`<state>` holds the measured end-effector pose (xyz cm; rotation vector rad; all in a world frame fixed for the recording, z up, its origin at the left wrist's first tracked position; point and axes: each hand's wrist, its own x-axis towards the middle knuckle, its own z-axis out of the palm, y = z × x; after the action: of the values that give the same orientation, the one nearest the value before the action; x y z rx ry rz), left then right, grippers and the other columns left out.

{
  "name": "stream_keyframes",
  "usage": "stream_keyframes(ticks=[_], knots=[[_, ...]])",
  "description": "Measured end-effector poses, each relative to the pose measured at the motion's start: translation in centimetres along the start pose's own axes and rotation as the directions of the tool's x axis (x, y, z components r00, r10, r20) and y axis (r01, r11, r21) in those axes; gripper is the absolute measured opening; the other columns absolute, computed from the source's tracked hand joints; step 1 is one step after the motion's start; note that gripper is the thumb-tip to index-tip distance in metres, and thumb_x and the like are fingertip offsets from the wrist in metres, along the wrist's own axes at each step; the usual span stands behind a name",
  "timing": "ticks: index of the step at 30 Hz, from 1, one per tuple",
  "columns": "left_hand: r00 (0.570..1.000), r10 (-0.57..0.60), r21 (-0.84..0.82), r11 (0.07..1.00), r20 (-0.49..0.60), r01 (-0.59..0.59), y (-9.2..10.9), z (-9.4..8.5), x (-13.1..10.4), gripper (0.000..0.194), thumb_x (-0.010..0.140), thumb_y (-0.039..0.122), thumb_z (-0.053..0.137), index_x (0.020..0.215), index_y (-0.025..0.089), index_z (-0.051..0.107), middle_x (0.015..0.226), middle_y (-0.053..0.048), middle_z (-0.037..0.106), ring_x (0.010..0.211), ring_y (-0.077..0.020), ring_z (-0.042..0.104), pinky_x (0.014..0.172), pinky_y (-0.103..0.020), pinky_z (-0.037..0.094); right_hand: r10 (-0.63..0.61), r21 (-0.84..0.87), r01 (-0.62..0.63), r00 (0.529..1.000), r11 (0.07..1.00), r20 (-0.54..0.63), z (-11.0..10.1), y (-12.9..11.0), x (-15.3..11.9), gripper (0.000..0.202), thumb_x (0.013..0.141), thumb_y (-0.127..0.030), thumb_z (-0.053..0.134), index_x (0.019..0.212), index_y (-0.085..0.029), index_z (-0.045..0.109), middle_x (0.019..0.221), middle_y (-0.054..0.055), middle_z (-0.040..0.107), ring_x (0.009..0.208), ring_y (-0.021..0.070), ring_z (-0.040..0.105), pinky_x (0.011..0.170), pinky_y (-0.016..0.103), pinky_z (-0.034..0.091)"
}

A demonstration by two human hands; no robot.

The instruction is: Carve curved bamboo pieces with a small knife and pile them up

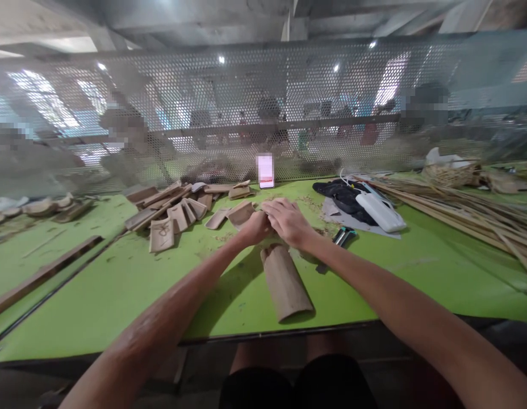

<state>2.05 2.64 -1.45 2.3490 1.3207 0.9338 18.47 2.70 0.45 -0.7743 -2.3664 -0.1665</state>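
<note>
My left hand [258, 226] is closed, with its thumb side toward my right hand [287, 220]. The right fingers lie bent over the left knuckles, so both hands meet above the far end of a curved piece of bamboo [288, 284]. Whatever the two hands grip is hidden by the fingers. Lengthwise on the table, the bamboo piece rests rounded side up, its near end close to the front edge. Small carved bamboo pieces [241, 213] lie just beyond my left hand. Right of my hands, partly behind the right forearm, is a utility knife with teal parts [345, 235].
Split bamboo pieces [178, 216] are heaped back left on the green table [361, 295]. A lit phone [266, 170] leans against the perforated screen [229, 102]. Back right are a black cloth item [342, 197], a white case [379, 213] and long bamboo strips [455, 213]. People sit behind the screen.
</note>
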Motion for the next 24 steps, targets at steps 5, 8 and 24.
stream_keyframes(ticks=[5,8,24], knots=[[1.000,0.021,0.035,0.999,0.005,-0.021,-0.1,0.1,0.3,0.007,0.076,0.012,0.059,0.070,0.017,0.060,0.073,-0.005,0.064,0.063,-0.0159,0.053,0.061,-0.028,0.043,0.049,0.017,-0.049,0.999,0.999,-0.008,0.6,0.1,0.1,0.049,0.102,-0.024,0.031,0.140,-0.008,0.058,0.143,0.016,0.058,0.138,0.0272,0.045,0.117,0.050,0.035],[1.000,0.005,0.033,0.999,-0.003,-0.005,0.1,0.0,0.4,0.008,0.074,0.011,0.061,0.069,0.017,0.060,0.072,-0.005,0.063,0.063,-0.0162,0.053,0.062,-0.028,0.044,0.001,0.028,-0.001,1.000,1.000,-0.002,0.8,0.1,0.2,0.049,0.102,-0.024,0.031,0.140,-0.008,0.057,0.146,0.016,0.056,0.143,0.0267,0.041,0.120,0.050,0.032],[0.995,-0.063,0.140,0.989,0.071,0.053,1.1,0.1,-0.4,0.011,0.084,0.014,0.055,0.078,0.012,0.063,0.082,-0.011,0.069,0.071,-0.0196,0.062,0.064,-0.029,0.047,0.071,0.208,-0.056,0.995,0.976,-0.064,1.3,0.4,-0.4,0.052,0.104,-0.033,0.027,0.138,-0.011,0.059,0.143,0.017,0.058,0.138,0.0283,0.048,0.118,0.052,0.036]])
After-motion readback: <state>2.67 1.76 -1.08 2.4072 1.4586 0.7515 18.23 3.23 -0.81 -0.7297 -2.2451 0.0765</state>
